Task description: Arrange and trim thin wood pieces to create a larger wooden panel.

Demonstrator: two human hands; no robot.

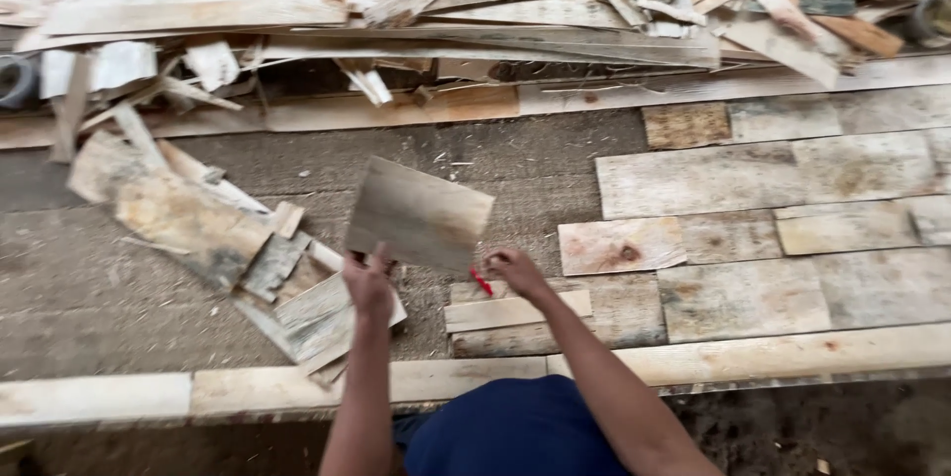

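Note:
My left hand grips the lower left corner of a flat grey-brown wooden piece, held tilted above the gritty floor. My right hand is closed around a small red marker or pencil, just right of the board's lower edge. Below the right hand, a narrow pale strip of wood lies on the floor beside rows of laid rectangular wood pieces.
A heap of broken boards and splinters runs along the top. Loose weathered scraps lie at the left. A long pale plank borders the near edge. Bare rough floor shows at the left. My dark blue clothing fills the bottom centre.

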